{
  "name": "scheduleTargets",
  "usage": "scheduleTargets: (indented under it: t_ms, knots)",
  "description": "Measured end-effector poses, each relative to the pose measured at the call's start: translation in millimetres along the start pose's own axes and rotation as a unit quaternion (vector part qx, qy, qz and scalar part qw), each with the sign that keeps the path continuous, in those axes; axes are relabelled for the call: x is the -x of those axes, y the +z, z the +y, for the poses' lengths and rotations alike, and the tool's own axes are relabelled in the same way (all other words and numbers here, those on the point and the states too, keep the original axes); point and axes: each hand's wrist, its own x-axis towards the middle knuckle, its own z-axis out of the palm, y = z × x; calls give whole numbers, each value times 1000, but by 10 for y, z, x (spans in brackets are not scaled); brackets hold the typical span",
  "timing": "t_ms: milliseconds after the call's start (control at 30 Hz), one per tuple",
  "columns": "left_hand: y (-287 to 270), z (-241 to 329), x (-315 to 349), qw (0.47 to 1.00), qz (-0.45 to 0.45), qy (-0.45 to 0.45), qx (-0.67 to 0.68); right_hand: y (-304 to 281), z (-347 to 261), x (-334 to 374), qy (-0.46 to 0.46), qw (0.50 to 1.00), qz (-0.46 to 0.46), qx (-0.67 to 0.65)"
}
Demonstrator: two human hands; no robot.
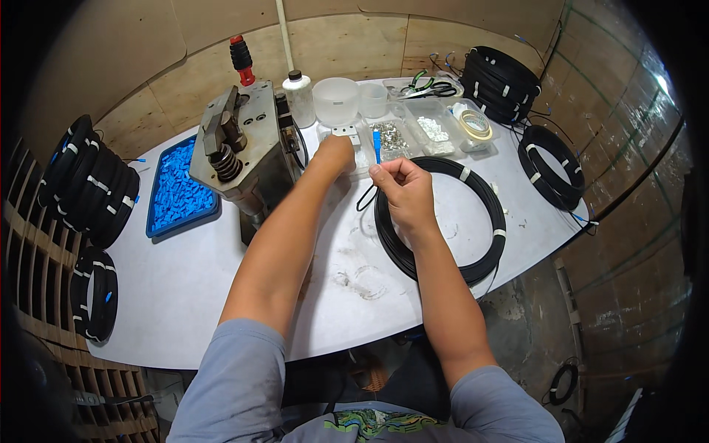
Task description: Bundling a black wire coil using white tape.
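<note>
My right hand (pixel 406 190) pinches a thin black cable just below the blue connector (pixel 377 140) on its end, which points upward. A short loop of that cable hangs beside my fingers. Under my right forearm lies a large coil of black cable (pixel 493 199) bound with white ties. My left hand (pixel 337 156) reaches down at a clear plastic box (pixel 361 161) in front of the white tub; its fingers are turned away and hidden. Close by is a clear box of small metal pieces (pixel 389 137).
A metal press (pixel 247 140) stands left of my left arm, beside a blue tray (pixel 183 227) of small blue parts. White pieces (pixel 434 133), tape rolls (pixel 475 125) and scissors (pixel 436 90) lie at the back. Cable coils are stacked left (pixel 96 177) and right (pixel 500 85).
</note>
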Motion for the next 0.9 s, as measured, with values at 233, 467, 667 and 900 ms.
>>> scheduleTargets:
  t_ms: [233, 467, 667, 900]
  knots:
    - [86, -51, -69, 998, 0, 9, 57, 10, 26, -7, -9, 1000, 12, 2]
    - [326, -135, -240, 995, 30, -13, 94, 15, 14, 1, 8, 1000, 2, 12]
    - [220, -34, -64, 987, 47, 55, 144, -22, 16, -7, -8, 1000, 16, 1]
    - [279, -86, -174, 991, 30, -11, 131, 22, -2, 1, 12, 1000, 4, -7]
